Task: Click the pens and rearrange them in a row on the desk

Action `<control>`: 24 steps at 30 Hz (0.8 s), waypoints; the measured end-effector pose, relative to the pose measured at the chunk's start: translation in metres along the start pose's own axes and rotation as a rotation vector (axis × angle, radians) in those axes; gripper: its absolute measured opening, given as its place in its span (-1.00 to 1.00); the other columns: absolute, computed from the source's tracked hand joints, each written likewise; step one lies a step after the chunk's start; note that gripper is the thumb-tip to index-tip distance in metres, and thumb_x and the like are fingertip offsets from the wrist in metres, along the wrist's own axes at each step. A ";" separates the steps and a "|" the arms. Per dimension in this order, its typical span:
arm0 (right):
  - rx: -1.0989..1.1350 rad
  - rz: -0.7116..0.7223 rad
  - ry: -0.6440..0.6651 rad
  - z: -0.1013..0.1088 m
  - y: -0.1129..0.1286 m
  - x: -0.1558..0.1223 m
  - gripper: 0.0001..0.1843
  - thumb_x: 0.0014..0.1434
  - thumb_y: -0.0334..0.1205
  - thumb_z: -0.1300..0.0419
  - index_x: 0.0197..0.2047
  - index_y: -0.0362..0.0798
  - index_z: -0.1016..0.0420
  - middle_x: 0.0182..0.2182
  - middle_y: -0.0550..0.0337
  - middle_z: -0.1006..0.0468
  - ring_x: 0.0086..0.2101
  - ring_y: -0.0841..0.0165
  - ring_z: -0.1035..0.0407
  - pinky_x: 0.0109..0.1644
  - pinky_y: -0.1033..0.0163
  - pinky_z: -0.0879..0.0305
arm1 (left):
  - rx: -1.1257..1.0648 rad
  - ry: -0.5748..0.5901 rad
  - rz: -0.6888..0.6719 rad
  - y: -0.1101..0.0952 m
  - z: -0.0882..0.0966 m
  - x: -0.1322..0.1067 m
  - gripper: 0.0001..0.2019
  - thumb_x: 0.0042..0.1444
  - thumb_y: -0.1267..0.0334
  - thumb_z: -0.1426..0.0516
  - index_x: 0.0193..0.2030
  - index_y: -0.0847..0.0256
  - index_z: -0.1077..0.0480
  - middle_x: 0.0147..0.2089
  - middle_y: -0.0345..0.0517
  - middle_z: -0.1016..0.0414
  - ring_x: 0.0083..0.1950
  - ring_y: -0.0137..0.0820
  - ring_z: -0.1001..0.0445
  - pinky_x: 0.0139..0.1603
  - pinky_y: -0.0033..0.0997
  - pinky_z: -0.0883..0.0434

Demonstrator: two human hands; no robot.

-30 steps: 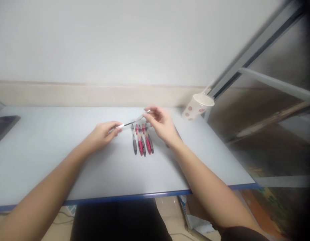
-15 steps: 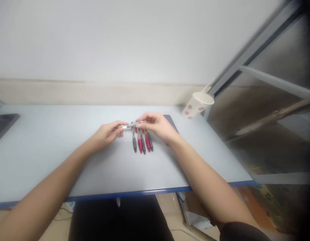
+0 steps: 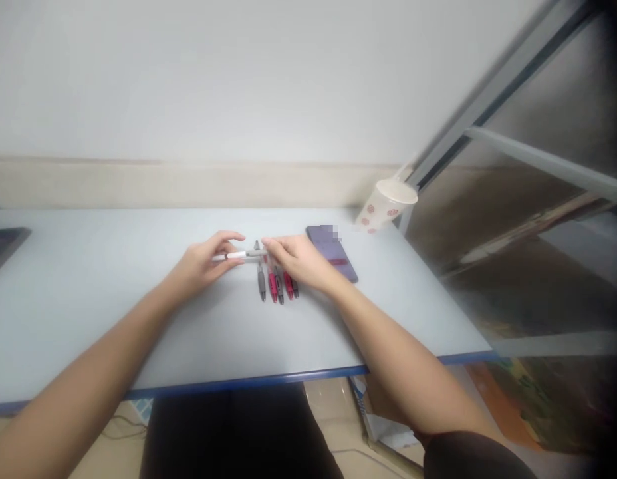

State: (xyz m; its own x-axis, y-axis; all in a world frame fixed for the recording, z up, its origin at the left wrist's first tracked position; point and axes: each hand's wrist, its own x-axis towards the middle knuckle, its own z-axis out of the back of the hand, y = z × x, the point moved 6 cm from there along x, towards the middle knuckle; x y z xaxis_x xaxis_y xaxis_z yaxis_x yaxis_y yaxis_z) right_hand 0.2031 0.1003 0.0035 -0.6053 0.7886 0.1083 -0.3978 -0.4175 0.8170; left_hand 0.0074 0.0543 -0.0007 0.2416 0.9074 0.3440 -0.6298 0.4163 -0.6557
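My left hand (image 3: 205, 261) and my right hand (image 3: 294, 257) meet over the middle of a pale grey table (image 3: 114, 313). Both pinch the same thin pen (image 3: 243, 254), which lies level between them; its white end is in my left fingers and its grey part runs to my right fingertips. Just below my right hand lies a row of several pens (image 3: 276, 285) with grey and red grips, side by side, pointing toward me.
A dark phone (image 3: 333, 249) lies flat right of my right hand. A paper cup with red dots (image 3: 383, 205) leans at the table's far right corner against a metal frame (image 3: 468, 126). A dark flat device (image 3: 2, 243) sits at the left edge.
My hands came together: the long thin black part that stretched between them a second ago is no longer visible, and the pen now looks short. My right hand dropped lower, uncovering the phone.
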 end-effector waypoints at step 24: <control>-0.103 0.109 -0.025 -0.015 0.001 0.002 -0.73 0.55 -0.05 0.00 0.12 0.04 -0.41 -0.39 0.27 -0.54 -0.39 0.33 -0.43 -0.18 0.21 -0.31 | 0.101 0.018 0.010 0.012 -0.003 0.001 -0.53 0.32 -0.23 -0.20 0.17 -0.01 -0.58 -0.01 -0.11 -0.76 0.04 -0.12 -0.73 0.09 -0.21 -0.60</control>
State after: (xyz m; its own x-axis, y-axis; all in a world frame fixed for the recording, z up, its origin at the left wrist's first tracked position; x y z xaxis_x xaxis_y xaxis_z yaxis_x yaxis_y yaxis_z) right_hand 0.1913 0.0951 -0.0036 -0.6321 0.7463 0.2086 -0.3995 -0.5445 0.7375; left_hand 0.0019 0.0603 -0.0102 0.2476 0.9125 0.3256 -0.7034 0.4004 -0.5873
